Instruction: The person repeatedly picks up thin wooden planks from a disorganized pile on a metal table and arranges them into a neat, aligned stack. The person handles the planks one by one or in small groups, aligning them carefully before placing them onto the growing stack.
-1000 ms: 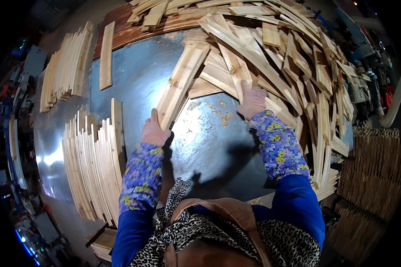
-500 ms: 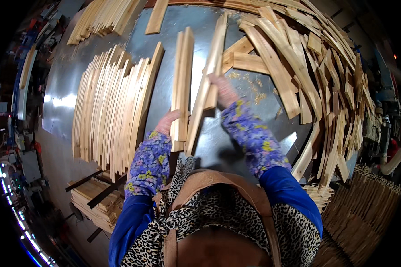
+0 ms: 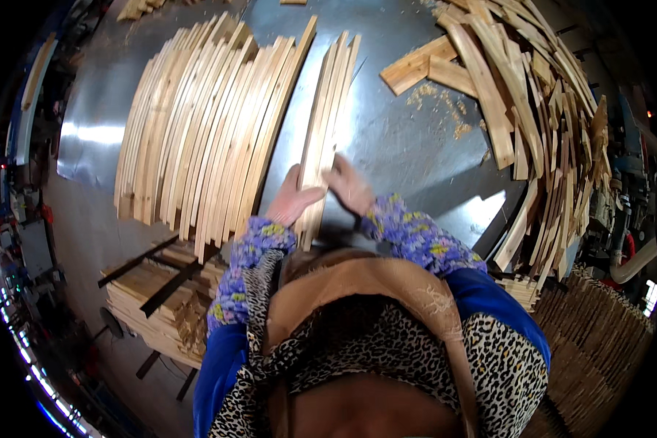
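A narrow bundle of light wooden strips (image 3: 330, 102) stands on edge, side by side, on the metal table, its near end close to my body. My left hand (image 3: 293, 198) grips its left side near that end, the thumb laid across the top. Against the right side, my right hand (image 3: 351, 187) is pressed with fingers bent at the strips; it is slightly blurred, and its fingertips are partly hidden. Left of the bundle, a long row of similar wooden strips (image 3: 204, 131) lies tightly side by side, with a narrow gap between.
A jumbled heap of wooden strips (image 3: 555, 153) covers the table's right side. Two short boards (image 3: 420, 64) and wood shavings (image 3: 445, 102) lie beside it. Stacked boards (image 3: 153, 306) with dark bars (image 3: 171, 288) stand below the table's near left edge; more stacked wood (image 3: 598, 336) is lower right.
The separate strips that my two hands held apart are now together in one bundle. My right hand has come down and left, close to my left hand. The view has shifted.
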